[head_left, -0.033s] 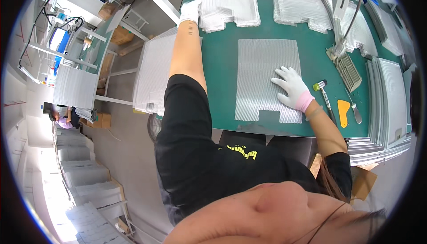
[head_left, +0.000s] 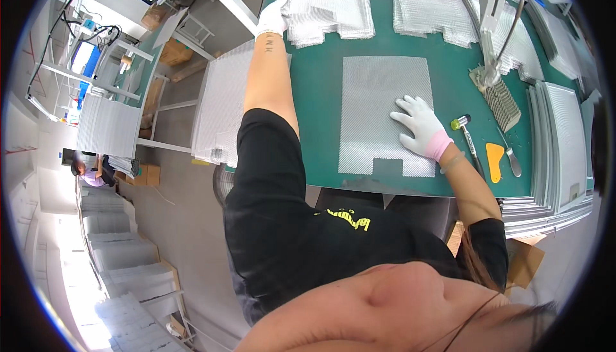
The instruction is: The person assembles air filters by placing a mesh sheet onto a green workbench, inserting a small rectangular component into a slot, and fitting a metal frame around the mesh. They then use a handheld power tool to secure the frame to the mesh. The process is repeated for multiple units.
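A grey, fine-meshed sheet (head_left: 382, 108) with a rectangular notch in its near edge lies flat on the green-topped table (head_left: 317, 134). My right hand (head_left: 420, 127), in a white glove with a pink cuff, rests on its right part with the fingers spread. Far to the left, my gloved left hand (head_left: 272, 18) reaches out to the left edge of a stack of whitish mesh sheets (head_left: 330, 6). Its fingers are bunched at that edge. Whether they grip a sheet there is too small to make out.
Right of the sheet lie a small mallet (head_left: 468, 137), a yellow scraper (head_left: 494, 161) and a metal spatula (head_left: 513, 163). A metal stand (head_left: 493, 15) rises behind them. More mesh stacks (head_left: 430, 6) lie at the back, with grey panels (head_left: 564, 147) upright at right. Another person (head_left: 92, 171) is far left.
My left hand has shifted very slightly to the left at the stack's edge. The right hand stays spread on the mesh sheet.
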`<act>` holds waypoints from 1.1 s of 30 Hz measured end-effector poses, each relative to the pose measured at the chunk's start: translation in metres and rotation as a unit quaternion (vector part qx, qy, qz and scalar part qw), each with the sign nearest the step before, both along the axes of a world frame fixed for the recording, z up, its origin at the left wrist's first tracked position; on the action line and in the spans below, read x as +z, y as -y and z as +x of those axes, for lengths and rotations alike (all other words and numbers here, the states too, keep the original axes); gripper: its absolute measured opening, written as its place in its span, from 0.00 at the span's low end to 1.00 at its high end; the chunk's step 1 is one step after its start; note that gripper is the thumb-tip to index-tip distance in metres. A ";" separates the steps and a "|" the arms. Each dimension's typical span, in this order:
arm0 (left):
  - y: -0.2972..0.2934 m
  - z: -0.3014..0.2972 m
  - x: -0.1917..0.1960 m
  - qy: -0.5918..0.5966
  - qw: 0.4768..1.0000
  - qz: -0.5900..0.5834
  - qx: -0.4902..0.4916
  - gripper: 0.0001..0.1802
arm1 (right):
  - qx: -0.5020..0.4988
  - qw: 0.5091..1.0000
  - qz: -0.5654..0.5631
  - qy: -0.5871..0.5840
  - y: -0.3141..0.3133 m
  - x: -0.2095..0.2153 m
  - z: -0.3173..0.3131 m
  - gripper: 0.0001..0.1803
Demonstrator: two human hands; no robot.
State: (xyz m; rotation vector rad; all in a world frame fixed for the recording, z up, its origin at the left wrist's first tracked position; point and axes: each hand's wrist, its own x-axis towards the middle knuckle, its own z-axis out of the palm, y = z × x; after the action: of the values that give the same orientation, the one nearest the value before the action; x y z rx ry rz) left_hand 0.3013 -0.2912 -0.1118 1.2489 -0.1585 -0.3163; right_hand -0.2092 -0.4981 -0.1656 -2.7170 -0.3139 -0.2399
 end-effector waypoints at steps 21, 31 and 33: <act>0.031 -0.072 0.010 0.487 0.668 0.510 0.240 0.24 | -0.014 1.000 -0.011 0.012 0.001 -0.006 -0.005 0.31; -0.037 0.009 0.025 0.357 0.934 -0.002 -0.024 0.21 | 0.038 0.998 -0.009 0.054 -0.016 -0.002 0.014 0.30; 0.011 -0.035 0.015 0.479 0.875 0.070 -0.001 0.20 | 0.004 0.998 -0.060 0.017 0.002 -0.007 0.002 0.30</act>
State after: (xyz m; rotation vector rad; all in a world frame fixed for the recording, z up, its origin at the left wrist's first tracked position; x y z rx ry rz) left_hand 0.2663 -0.3020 -0.0964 1.4605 -1.0028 0.3304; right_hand -0.2069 -0.5005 -0.1725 -2.8314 -0.3604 -0.2720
